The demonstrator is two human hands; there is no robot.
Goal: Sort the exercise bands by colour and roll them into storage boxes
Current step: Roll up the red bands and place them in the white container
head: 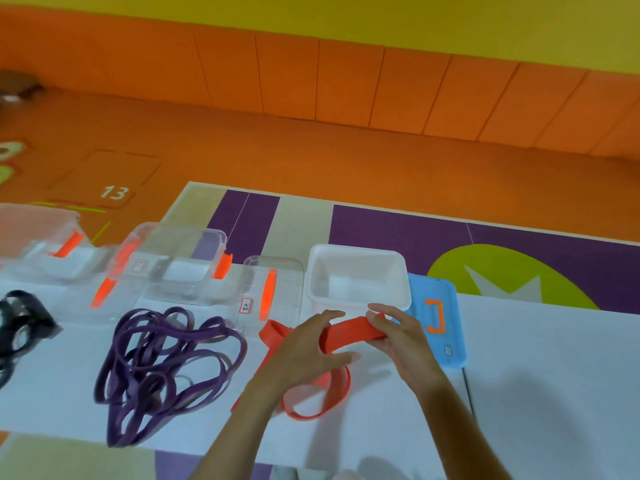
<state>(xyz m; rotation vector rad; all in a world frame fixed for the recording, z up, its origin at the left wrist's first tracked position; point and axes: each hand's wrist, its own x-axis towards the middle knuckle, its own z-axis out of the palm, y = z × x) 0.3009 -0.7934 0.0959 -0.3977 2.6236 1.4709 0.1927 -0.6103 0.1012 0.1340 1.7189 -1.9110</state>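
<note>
A red exercise band point(349, 336) is held up over the white table point(540, 368) between both hands. My left hand point(308, 351) grips its folded left part, and my right hand point(401, 336) pinches its right end. The rest of the red band hangs in a loop onto the table below. Just behind my hands stands an open white storage box point(356, 277) with nothing visible inside. A tangled pile of purple bands point(162, 368) lies to the left. Black bands point(20, 327) sit at the far left edge.
A blue lid with an orange handle point(436, 317) lies right of the white box. Clear boxes with orange clips point(180, 261) and a clear lid point(273, 292) stand along the table's back edge. Beyond the table are orange floor mats and a padded wall.
</note>
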